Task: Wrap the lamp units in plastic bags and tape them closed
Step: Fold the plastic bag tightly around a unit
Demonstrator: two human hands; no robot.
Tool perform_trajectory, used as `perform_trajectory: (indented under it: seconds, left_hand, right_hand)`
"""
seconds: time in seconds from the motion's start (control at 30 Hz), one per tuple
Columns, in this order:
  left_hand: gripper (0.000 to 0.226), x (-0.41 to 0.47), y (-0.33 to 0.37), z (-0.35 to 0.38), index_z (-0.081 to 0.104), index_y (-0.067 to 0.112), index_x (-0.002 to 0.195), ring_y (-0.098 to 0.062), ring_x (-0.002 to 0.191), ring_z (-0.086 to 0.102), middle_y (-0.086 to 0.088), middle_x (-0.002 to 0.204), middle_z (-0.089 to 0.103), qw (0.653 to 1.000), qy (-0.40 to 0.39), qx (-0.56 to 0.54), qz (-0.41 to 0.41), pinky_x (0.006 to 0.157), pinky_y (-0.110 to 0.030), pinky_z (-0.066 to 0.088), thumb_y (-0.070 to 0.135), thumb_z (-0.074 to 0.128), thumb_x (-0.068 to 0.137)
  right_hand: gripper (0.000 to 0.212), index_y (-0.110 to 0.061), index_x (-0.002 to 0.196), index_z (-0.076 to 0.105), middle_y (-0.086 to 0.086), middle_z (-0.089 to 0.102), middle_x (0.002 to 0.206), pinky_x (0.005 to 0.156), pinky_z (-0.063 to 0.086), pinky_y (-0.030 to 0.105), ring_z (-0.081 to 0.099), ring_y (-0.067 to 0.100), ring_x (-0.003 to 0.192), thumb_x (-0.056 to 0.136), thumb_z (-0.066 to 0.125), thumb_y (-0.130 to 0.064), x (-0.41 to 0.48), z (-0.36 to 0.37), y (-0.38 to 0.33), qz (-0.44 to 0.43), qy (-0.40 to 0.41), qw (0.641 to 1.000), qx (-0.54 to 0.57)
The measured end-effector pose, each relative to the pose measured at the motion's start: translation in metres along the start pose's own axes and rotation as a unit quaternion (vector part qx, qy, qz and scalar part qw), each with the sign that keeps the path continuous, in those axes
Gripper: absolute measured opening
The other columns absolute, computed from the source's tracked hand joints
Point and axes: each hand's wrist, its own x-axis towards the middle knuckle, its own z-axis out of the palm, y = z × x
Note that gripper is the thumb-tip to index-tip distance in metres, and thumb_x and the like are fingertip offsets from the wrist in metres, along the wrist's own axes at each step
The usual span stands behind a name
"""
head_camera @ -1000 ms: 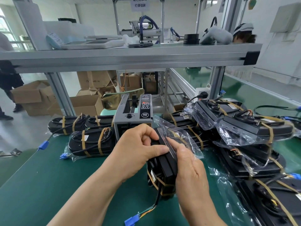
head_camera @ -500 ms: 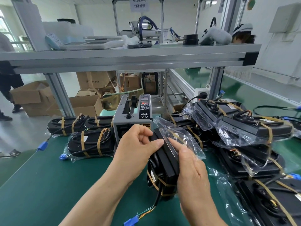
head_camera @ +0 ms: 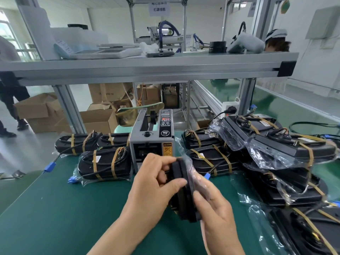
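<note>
A black lamp unit [head_camera: 185, 196] stands on edge above the green table, held between both hands. My left hand [head_camera: 156, 183] grips its top left side with fingers curled over the upper edge. My right hand [head_camera: 213, 205] holds its right face, pressing the clear plastic bag [head_camera: 193, 168] flat against the unit. The bag's loose end is folded down over the top. Just behind the unit stands the grey tape dispenser [head_camera: 151, 138].
Bagged, taped lamp units [head_camera: 104, 162] lie left of the dispenser. A pile of bagged units [head_camera: 276, 144] fills the right side. An aluminium shelf [head_camera: 147, 67] spans overhead. Bare green table [head_camera: 55, 208] lies at the front left. Cardboard boxes sit on the floor beyond.
The bag's open end, which stood up above the unit, is now folded down against it. The unit has tilted and both hands have shifted slightly to the right.
</note>
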Motion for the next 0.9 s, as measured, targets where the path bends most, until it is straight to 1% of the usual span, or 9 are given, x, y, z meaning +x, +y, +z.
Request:
perform_trajectory:
  seconds: [0.07, 0.17, 0.27, 0.33, 0.4, 0.53, 0.63, 0.8, 0.9]
  left_hand:
    - [0.043, -0.014, -0.003, 0.003, 0.063, 0.042, 0.107, -0.013, 0.083, 0.053, 0.016, 0.092, 0.048, 0.999, 0.009, 0.023, 0.032, 0.079, -0.009, 0.040, 0.030, 0.080, 0.070]
    - [0.044, -0.032, -0.006, 0.010, 0.062, 0.039, 0.105, -0.009, 0.077, 0.053, 0.020, 0.093, 0.048, 0.997, 0.026, 0.034, 0.068, 0.077, -0.007, 0.040, 0.030, 0.079, 0.066]
    - [0.038, -0.049, -0.008, 0.017, 0.060, 0.033, 0.106, 0.003, 0.070, 0.048, 0.023, 0.098, 0.048, 0.990, 0.030, 0.053, 0.127, 0.070, -0.003, 0.039, 0.030, 0.068, 0.069]
    - [0.035, -0.059, -0.010, 0.020, 0.061, 0.033, 0.104, 0.006, 0.070, 0.046, 0.023, 0.098, 0.050, 0.989, 0.037, 0.052, 0.136, 0.068, -0.003, 0.040, 0.031, 0.068, 0.070]
    - [0.035, -0.065, -0.014, 0.020, 0.061, 0.036, 0.103, 0.003, 0.068, 0.047, 0.023, 0.097, 0.051, 0.990, 0.046, 0.046, 0.126, 0.067, -0.003, 0.041, 0.034, 0.071, 0.069]
    - [0.037, -0.069, -0.020, 0.019, 0.060, 0.033, 0.104, 0.002, 0.068, 0.048, 0.025, 0.100, 0.049, 0.989, 0.031, 0.059, 0.133, 0.068, -0.003, 0.041, 0.033, 0.071, 0.069]
    - [0.038, -0.069, -0.023, 0.018, 0.059, 0.033, 0.104, 0.002, 0.067, 0.049, 0.023, 0.099, 0.049, 0.988, 0.032, 0.062, 0.137, 0.068, -0.002, 0.041, 0.036, 0.072, 0.068]
    - [0.038, -0.069, -0.024, 0.019, 0.059, 0.032, 0.104, 0.000, 0.067, 0.049, 0.023, 0.099, 0.048, 0.988, 0.036, 0.055, 0.137, 0.068, -0.004, 0.042, 0.038, 0.074, 0.070]
    - [0.032, -0.071, -0.024, 0.020, 0.061, 0.031, 0.103, -0.001, 0.067, 0.050, 0.022, 0.098, 0.051, 0.988, 0.042, 0.045, 0.142, 0.067, -0.006, 0.043, 0.037, 0.072, 0.073]
  right_hand:
    - [0.048, -0.037, 0.117, 0.073, -0.002, 0.072, 0.124, 0.090, 0.054, 0.020, 0.067, 0.016, 0.118, 0.072, 0.074, -0.021, -0.010, -0.005, 0.000, 0.008, 0.010, 1.000, -0.027]
    - [0.053, -0.041, 0.103, 0.072, -0.009, 0.075, 0.109, 0.078, 0.053, 0.012, 0.072, 0.007, 0.099, 0.051, 0.081, -0.037, -0.019, -0.006, -0.004, 0.001, 0.068, 0.987, -0.143]
    - [0.062, -0.044, 0.101, 0.063, -0.016, 0.070, 0.110, 0.084, 0.053, 0.015, 0.068, 0.003, 0.102, 0.042, 0.082, -0.047, -0.021, -0.004, -0.008, 0.019, 0.101, 0.971, -0.216]
    - [0.060, -0.047, 0.105, 0.061, -0.020, 0.068, 0.116, 0.093, 0.052, 0.021, 0.065, 0.002, 0.109, 0.049, 0.083, -0.049, -0.020, -0.002, -0.010, 0.049, 0.087, 0.970, -0.222]
    - [0.050, -0.047, 0.115, 0.064, -0.022, 0.068, 0.120, 0.098, 0.049, 0.022, 0.063, -0.002, 0.114, 0.068, 0.080, -0.045, -0.023, 0.000, -0.010, 0.064, 0.060, 0.972, -0.216]
    - [0.045, -0.040, 0.128, 0.064, -0.026, 0.069, 0.120, 0.094, 0.046, 0.014, 0.061, -0.007, 0.114, 0.089, 0.044, -0.044, -0.032, 0.009, -0.008, 0.028, 0.049, 0.964, -0.260]
    - [0.044, -0.039, 0.124, 0.066, -0.033, 0.068, 0.115, 0.090, 0.043, 0.007, 0.060, -0.011, 0.113, 0.091, 0.037, -0.043, -0.032, 0.009, -0.010, 0.024, 0.063, 0.964, -0.255]
    - [0.041, -0.038, 0.121, 0.069, -0.030, 0.070, 0.114, 0.090, 0.042, 0.006, 0.061, -0.009, 0.113, 0.091, 0.043, -0.050, -0.032, 0.002, -0.016, 0.032, 0.053, 0.970, -0.236]
    - [0.056, -0.041, 0.122, 0.068, -0.019, 0.075, 0.107, 0.080, 0.048, 0.009, 0.067, -0.007, 0.095, 0.069, 0.064, -0.060, -0.034, 0.002, -0.015, 0.056, 0.037, 0.974, -0.217]
